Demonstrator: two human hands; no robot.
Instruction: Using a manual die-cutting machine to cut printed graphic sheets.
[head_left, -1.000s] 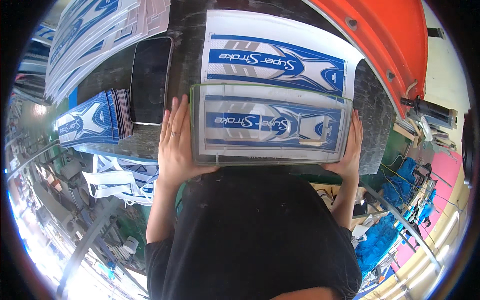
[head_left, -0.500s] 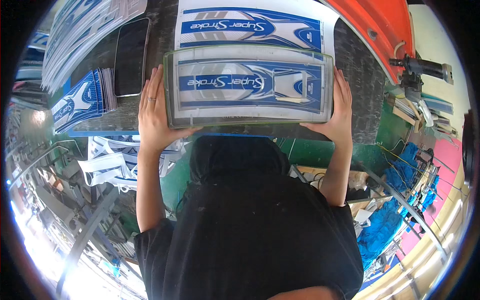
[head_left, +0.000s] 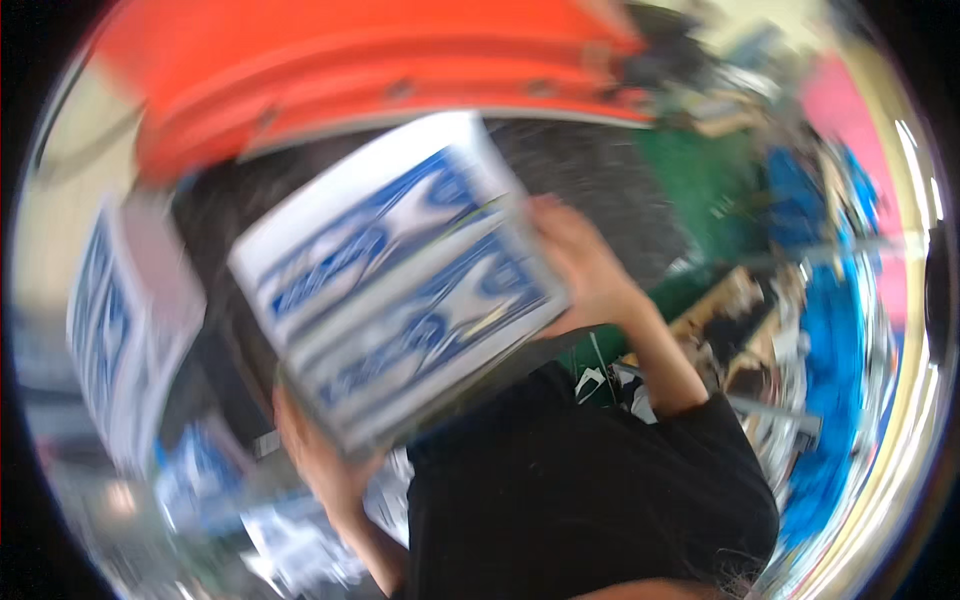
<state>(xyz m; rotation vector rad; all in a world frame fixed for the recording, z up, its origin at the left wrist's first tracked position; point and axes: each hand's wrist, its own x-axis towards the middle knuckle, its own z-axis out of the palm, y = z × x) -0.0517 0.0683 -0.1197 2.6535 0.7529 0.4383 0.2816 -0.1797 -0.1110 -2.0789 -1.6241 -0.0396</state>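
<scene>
My left hand (head_left: 325,460) and my right hand (head_left: 575,265) grip opposite ends of a clear rectangular block (head_left: 440,335) with a greenish edge. It lies tilted in the view, over the near half of a white sheet (head_left: 400,160) printed with blue and grey panels. One printed panel shows through the block; another lies uncovered beyond it. Motion blur hides the finer details and most fingertips. Whether the block touches the sheet, I cannot tell.
A dark worktop (head_left: 610,170) lies under the sheet, with an orange-red machine part (head_left: 370,75) along its far side. At the left are a stack of printed sheets (head_left: 130,330), a dark phone (head_left: 230,385) and blurred blue-and-white cut pieces (head_left: 205,460). Blue fabric (head_left: 830,370) lies at the right.
The whole view has swung round, so the block, sheet and worktop now look turned and the orange-red part spans the top. Both hands stay on the block.
</scene>
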